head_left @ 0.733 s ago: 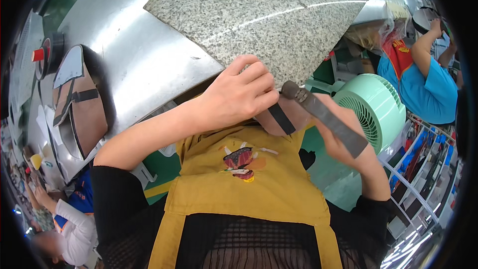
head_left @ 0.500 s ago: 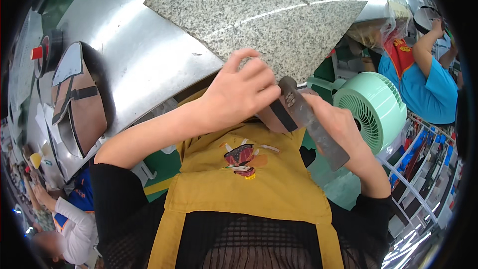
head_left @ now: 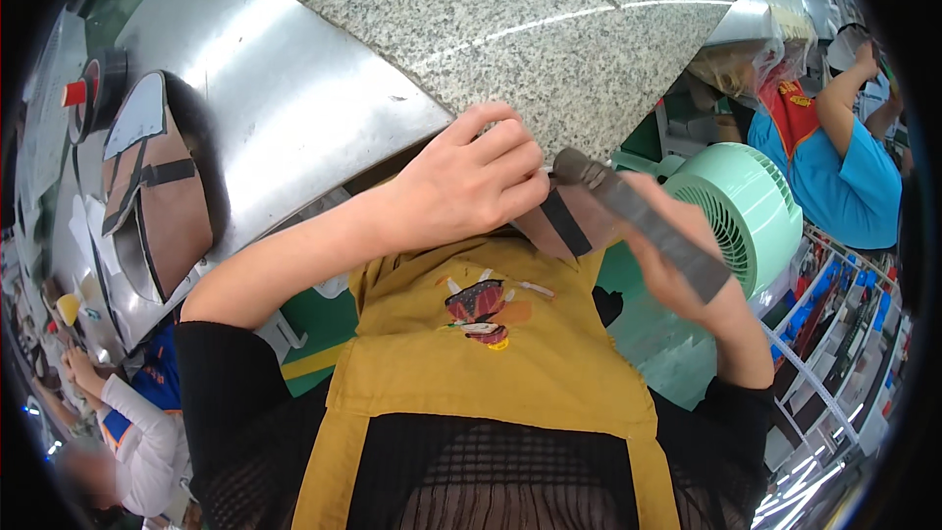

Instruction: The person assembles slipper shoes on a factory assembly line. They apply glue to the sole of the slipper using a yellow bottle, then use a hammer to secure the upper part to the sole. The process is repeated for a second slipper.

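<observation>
My left hand (head_left: 469, 186) is closed over a brown leather-like piece with a black band (head_left: 564, 221), held just above my yellow apron (head_left: 491, 353). My right hand (head_left: 677, 265) grips a long flat grey strip (head_left: 643, 221) whose upper end meets the brown piece next to my left fingertips. Both hands are close together in front of my chest, below the edge of the speckled granite slab (head_left: 549, 29). Most of the brown piece is hidden under my left hand.
A shiny metal worktop (head_left: 265, 108) lies left of the slab, with brown cut pieces (head_left: 157, 206) and a tape roll (head_left: 93, 88) on it. A mint-green fan (head_left: 746, 206) stands at right. A person in blue (head_left: 844, 167) works at far right, another person (head_left: 118, 422) at lower left.
The grey strip has tilted and shifted slightly while my right hand moved along it. My left hand has stayed closed over the brown piece.
</observation>
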{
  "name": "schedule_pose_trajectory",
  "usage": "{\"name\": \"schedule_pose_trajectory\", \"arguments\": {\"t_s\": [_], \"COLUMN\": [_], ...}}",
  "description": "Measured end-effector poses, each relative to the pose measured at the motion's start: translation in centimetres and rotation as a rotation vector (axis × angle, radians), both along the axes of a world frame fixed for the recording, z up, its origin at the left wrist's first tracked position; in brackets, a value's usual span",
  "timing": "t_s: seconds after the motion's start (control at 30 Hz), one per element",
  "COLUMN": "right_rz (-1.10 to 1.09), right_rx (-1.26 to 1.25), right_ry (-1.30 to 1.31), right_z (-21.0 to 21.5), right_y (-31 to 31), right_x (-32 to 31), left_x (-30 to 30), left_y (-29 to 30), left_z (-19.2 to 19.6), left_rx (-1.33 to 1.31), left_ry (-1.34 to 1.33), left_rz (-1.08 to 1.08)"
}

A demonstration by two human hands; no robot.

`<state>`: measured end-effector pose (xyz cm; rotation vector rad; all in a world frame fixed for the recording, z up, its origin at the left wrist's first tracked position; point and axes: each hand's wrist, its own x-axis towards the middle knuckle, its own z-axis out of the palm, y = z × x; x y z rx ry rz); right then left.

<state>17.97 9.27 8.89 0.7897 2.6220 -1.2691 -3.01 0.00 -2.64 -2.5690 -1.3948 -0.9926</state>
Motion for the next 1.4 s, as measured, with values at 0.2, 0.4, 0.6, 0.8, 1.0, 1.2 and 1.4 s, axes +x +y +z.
{"name": "schedule_pose_trajectory", "arguments": {"t_s": [0.2, 0.4, 0.6, 0.8, 1.0, 1.2, 1.4], "right_rz": [0.085, -0.011, 0.033, -0.124, -0.257, -0.331, -0.204], "right_rx": [0.137, 0.048, 0.13, -0.09, -0.014, 0.025, 0.068], "right_ry": [-0.023, 0.021, 0.07, 0.048, 0.106, 0.12, 0.204], "right_z": [-1.4, -0.9, -1.2, -0.9, -1.0, -1.1, -0.7], "right_y": [-0.7, -0.6, -1.3, -0.9, -0.6, -0.4, -0.1], "right_x": [-0.3, -0.2, -0.4, -0.6, 1.2, 3.5, 2.5], "left_x": [0.0, -0.1, 0.0, 0.4, 0.6, 2.0, 3.2], "left_y": [0.0, -0.3, -0.5, -0.7, -0.6, -1.0, 1.2], "left_z": [0.5, 0.0, 0.0, 0.7, 2.2, 5.0, 2.9], "left_rx": [-0.078, -0.105, -0.048, -0.238, -0.405, -0.654, -0.564], "left_ry": [-0.095, -0.151, -0.092, -0.153, -0.157, -0.439, -0.275], "left_rz": [0.048, 0.085, 0.073, 0.184, 0.199, 0.071, 0.196]}}
